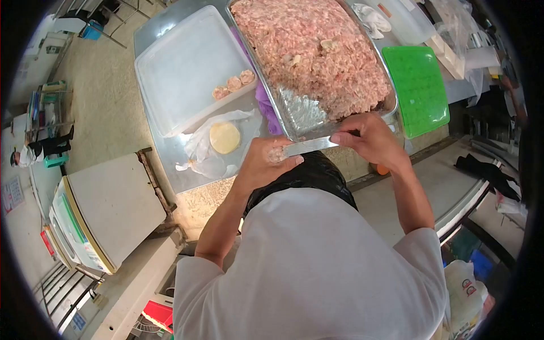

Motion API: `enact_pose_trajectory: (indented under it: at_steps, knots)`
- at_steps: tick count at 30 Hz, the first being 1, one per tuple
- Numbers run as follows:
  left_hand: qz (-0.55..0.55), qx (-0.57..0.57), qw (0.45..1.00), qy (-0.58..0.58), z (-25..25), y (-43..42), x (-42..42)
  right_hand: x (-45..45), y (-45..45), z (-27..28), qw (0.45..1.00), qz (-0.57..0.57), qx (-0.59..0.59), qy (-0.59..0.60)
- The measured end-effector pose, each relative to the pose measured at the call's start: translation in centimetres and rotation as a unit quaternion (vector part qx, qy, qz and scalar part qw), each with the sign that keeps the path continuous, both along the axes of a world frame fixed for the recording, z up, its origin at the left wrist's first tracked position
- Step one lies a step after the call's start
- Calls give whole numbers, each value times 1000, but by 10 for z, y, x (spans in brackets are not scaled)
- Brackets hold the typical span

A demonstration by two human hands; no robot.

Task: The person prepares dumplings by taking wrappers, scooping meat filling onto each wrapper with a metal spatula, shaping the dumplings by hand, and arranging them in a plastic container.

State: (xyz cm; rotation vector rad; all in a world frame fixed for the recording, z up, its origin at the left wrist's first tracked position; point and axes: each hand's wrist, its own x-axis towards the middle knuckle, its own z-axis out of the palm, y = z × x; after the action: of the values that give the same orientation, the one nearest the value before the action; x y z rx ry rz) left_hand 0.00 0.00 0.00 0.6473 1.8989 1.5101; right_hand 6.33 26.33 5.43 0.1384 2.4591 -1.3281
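Observation:
My left hand (267, 162) is cupped around a small lump of minced meat (276, 154) at the near edge of the tray; whether a wrapper surrounds it is hidden. In my right hand (371, 141) is a flat metal spatula (310, 146), its blade tip against the meat in my left hand. Just beyond both hands, a large metal tray (294, 116) holds a heap of minced meat (317, 51). Left of my left hand lies a stack of round pale yellow wrappers (225, 137) on a clear plastic bag (195, 147).
A shallow white plastic tray (187, 68) at the left has three filled dumplings (233, 84) by its near edge. Purple cloth (266, 107) lies between the trays. Right of the meat are a green board (416, 90) and a white cloth (371, 21).

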Motion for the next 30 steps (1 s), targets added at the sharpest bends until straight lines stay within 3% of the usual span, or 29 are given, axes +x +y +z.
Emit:
enact_pose_trajectory:
  at_steps: [3,5,8,14,17,24,30]
  knots:
    - [-8,12,1000,-14,-9,11,17,10,4,16,999,1,36,-18]
    - [-27,-5,999,31,0,5,12,9,-2,5,1000,12,-7,-24]
    - [34,54,997,42,-5,5,12,6,3,7,999,4,46,-17]
    - [-5,-13,998,69,3,-6,2,-4,-14,-11,998,5,-63,-20]
    - [49,64,996,38,-13,-18,0,-6,2,-4,999,-10,12,29]
    - [41,30,997,-59,-17,-25,-6,-13,-10,-3,1000,-19,-4,-5]
    - [33,19,996,76,-18,-26,-12,-11,-33,-25,999,-6,-39,7]
